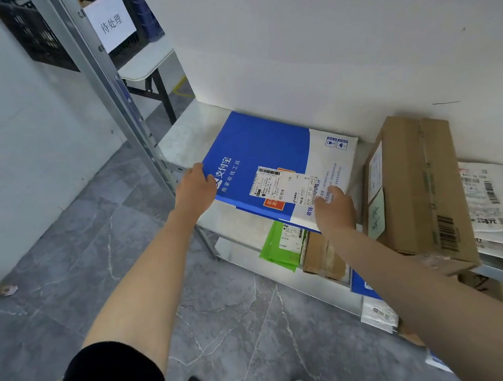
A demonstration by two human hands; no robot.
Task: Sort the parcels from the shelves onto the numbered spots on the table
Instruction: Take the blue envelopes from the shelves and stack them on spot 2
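Middle shelf (185, 141) of a metal rack. A flat blue-and-white parcel (271, 156) lies on it, its near edge hanging out past the shelf front. Shipping labels overlap on top and the print is too small to read.

Left hand (195, 190) grips the parcel's near-left corner, fingertips tucked out of sight under the edge. Right hand (334, 209) is at the near-right corner with fingers laid on the white end, covering part of a label. The thumb is hidden, so I cannot tell whether it pinches or only rests.

Just right of the parcel is a brown cardboard box (416, 190), tilted, with white mailer bags (492, 197) beyond it and cut by the frame edge. On the lower shelf a green mailer (277, 247) and a small carton (320, 256) sit half hidden under the parcel and my forearm.

Top left — a black crate (35, 36), a paper sign (112, 21), and one corner of a white table (142, 68).
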